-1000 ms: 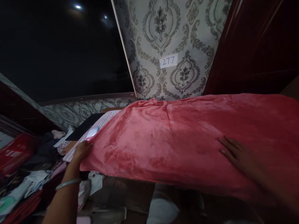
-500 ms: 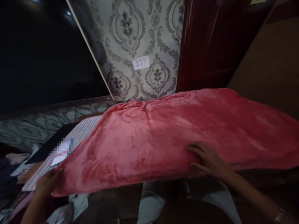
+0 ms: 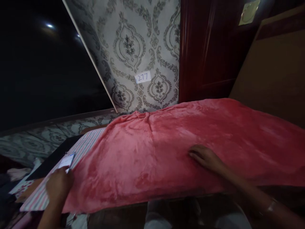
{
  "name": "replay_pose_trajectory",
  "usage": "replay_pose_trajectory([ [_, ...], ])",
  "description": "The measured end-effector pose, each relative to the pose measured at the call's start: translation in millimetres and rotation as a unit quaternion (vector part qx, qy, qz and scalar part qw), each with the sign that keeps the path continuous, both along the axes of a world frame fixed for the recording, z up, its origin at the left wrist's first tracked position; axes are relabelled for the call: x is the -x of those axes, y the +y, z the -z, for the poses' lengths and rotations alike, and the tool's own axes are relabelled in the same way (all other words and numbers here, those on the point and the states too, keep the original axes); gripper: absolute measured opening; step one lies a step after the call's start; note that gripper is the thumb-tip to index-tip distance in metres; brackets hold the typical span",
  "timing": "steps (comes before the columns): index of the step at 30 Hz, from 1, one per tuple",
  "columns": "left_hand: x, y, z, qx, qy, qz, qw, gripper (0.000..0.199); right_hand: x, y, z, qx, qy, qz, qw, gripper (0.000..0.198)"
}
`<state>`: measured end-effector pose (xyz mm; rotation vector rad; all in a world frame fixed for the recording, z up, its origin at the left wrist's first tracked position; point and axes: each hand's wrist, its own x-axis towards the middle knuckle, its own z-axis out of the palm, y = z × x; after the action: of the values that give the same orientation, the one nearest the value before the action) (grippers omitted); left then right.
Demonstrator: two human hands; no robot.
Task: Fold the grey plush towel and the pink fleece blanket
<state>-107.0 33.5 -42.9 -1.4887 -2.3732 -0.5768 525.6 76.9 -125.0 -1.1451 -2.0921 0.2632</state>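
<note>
A pink plush blanket (image 3: pixel 143 159) lies spread over the surface before me, with a ridge of folds along its far edge. At its left edge, my left hand (image 3: pixel 59 183) is closed around the near end of a smartphone (image 3: pixel 67 160) with a lit screen. Below the phone lies a striped cloth (image 3: pixel 88 141), partly covered by the blanket. My right hand (image 3: pixel 208 159) rests on the blanket right of the middle, palm down, its fingers loosely bent and nothing visible in them.
A large dark screen (image 3: pixel 43 70) stands at the left back. Behind the blanket are patterned wallpaper (image 3: pixel 128 47) with a "277" label (image 3: pixel 143 77) and a dark red wooden panel (image 3: pixel 209 57). A brown board (image 3: pixel 274 70) leans at right. Piled clothes (image 3: pixel 19 175) lie at far left.
My left hand has moved from the blanket's left edge up onto the smartphone and closed on it. My right hand's fingers have drawn closer together on the blanket. The view has tilted upward.
</note>
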Motion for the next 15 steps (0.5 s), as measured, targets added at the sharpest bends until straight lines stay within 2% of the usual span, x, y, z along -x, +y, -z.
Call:
replay_pose_trajectory([
  [4,-61.1,68.8,-5.0,0.059,-0.050,0.161,0.984,0.051,21.5,60.9,-10.0,-0.015,0.017,-0.028,0.999,0.028],
  [7,-108.1,129.0,1.2,0.076,-0.060,0.217,0.971,0.050,37.5,107.4,-11.2,-0.008,0.027,-0.033,0.999,0.026],
  [9,-130.2,167.0,3.7,0.099,-0.057,0.216,0.970,0.050,43.6,137.9,-10.0,0.007,0.027,-0.020,0.999,0.023],
  [11,-140.1,200.8,3.2,0.107,-0.050,0.184,0.976,0.051,45.8,168.1,-8.5,0.018,0.030,-0.002,0.999,0.021],
  [15,-124.1,252.6,0.6,0.088,-0.056,0.074,0.992,0.055,46.1,226.8,-6.4,0.038,0.064,0.051,0.996,0.022],
])
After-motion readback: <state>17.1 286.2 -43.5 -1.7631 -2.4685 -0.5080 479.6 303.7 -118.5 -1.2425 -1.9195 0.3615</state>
